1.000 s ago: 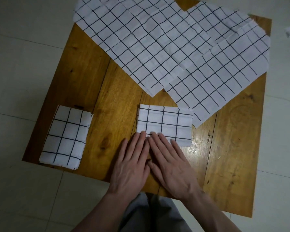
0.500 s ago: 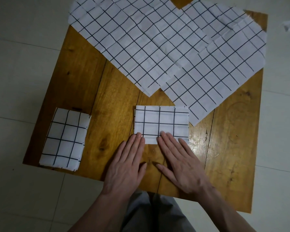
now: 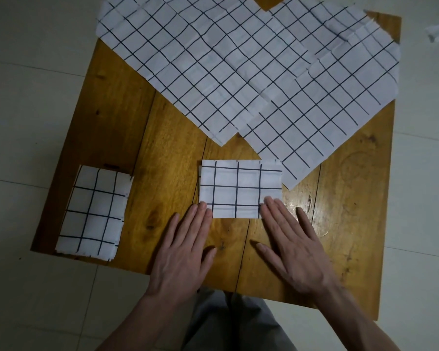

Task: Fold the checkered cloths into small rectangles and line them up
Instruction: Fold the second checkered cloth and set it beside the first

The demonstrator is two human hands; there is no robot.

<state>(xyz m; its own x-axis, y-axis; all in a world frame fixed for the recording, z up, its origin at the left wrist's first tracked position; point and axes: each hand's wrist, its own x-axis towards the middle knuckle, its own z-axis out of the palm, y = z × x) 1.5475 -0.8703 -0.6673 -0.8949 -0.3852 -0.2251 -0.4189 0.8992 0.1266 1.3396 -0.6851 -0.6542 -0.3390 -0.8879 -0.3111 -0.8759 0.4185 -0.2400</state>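
Your hands lie flat on the bench [image 3: 340, 224], palms down at about 6 o'clock, fingers straight and close together, pointing away from you. Neither one grips anything. Your left hand [image 3: 185, 247] angles toward 1 o'clock, and its fingertips [image 3: 202, 206] rest on the near-left corner of the small folded cloth [image 3: 240, 190]. Your right hand [image 3: 290, 245] angles toward 11 o'clock, with its fingertips [image 3: 270, 201] pressing the near-right corner. The thumbs point inward toward each other over bare wood. With the hands spread to the two corners like this, you seem to be flattening the near edge of the fold so the layers stay put and the rectangle sits square to the bench edge.

That folded cloth sits at the centre of the bench, long side across your view, its far-right corner just beside, perhaps touching, the tip of an unfolded sheet. At 9 o'clock, near the left edge of the bench, a finished folded cloth [image 3: 94, 214] lies with its long side running away from you, well apart from the one under your fingers; it looks parked there to start the line.

Farther out, from 11 to 2 o'clock, the unfolded checkered cloths [image 3: 238, 67] are spread flat and overlapping, set diagonally, some edges hanging past the far edge of the bench. They appear to wait their turn, kept clear of your working area. By this layout you are early in the task.
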